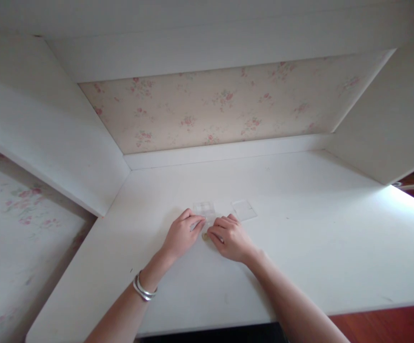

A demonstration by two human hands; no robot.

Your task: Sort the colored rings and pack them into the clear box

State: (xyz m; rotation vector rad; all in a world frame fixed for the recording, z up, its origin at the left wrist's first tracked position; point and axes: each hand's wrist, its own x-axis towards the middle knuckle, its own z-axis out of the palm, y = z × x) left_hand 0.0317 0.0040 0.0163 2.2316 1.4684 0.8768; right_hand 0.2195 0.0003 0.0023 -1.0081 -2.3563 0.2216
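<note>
My left hand is closed in a pinch, thumb and index fingertips together at the near side of a small clear plastic case lying on the white desk. Whether the fingertips grip the case's edge or something tiny over it is too small to tell. My right hand is curled with its fingers bent, just right of the case. At its thumb and index fingertips is a small yellowish piece, partly hidden by the fingers. Beyond the right knuckles lies a flat, clear, square plastic lid, apart from both hands.
The white desktop runs between a left side panel and a right side panel. A white board overhangs at the top, and flowered wallpaper covers the back. The desk's front edge is close to my forearms.
</note>
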